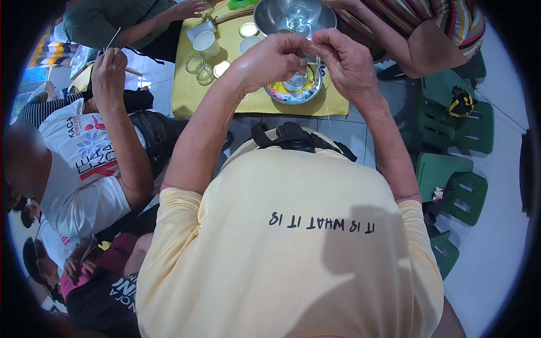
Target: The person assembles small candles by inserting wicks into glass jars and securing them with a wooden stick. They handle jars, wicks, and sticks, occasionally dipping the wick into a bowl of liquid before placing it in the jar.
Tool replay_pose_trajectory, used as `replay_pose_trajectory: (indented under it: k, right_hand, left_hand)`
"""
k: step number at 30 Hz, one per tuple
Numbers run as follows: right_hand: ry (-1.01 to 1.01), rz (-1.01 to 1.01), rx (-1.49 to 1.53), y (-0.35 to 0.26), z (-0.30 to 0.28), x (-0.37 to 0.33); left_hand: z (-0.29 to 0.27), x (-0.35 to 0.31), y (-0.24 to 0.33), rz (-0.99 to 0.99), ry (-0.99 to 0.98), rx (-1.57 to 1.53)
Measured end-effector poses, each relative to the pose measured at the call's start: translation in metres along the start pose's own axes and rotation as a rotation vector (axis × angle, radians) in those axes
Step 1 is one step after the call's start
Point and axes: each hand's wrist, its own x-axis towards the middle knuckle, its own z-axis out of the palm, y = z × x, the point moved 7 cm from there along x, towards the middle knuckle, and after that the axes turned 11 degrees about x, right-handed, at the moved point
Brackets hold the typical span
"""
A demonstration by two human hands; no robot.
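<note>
- Right hand [350,66]: raised over the table's near edge, thumb and finger pinched on a white string [319,63].
- The string is at the fingertips – a loop just below them, a thin strand hanging past the right side of the small bowl [297,103].
- Left hand [275,61]: fingers curled, tips meeting the right hand's; whether they grip the string too, I cannot tell, as the fingers hide the spot.
- Small bowl: metal, below the hands, with a jar [296,84] and something yellow and multicoloured in it, perhaps cloth.
- Large bowl [270,21]: metal, farther back, with glassware inside.
- Table [236,106]: yellow-covered; left of the hands stand a white cup [205,43] and an open glass jar [195,63], a lid [222,69] near them.
- Left – a person in a white shirt [84,152] holds up a thin stick [113,38].
- Right: green chairs [445,163].
</note>
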Motion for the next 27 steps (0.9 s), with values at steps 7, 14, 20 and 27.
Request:
replay_pose_trajectory:
  k: [7, 14, 20, 27]
  right_hand:
    - [0.020, 0.020, 0.075, 0.005, 0.003, -0.002]
    - [0.013, 0.009, 0.042, 0.003, 0.002, 0.007]
    - [0.020, 0.020, -0.041, 0.000, 0.000, 0.010]
    - [0.275, 0.117, 0.043, -0.004, -0.023, 0.002]
  left_hand:
    - [0.009, -0.002, 0.003, -0.030, 0.101, -0.052]
    - [0.006, 0.006, -0.011, -0.072, 0.147, -0.087]
    - [0.009, 0.010, -0.014, 0.004, 0.151, -0.099]
    - [0.006, 0.008, -0.001, 0.113, 0.250, 0.004]
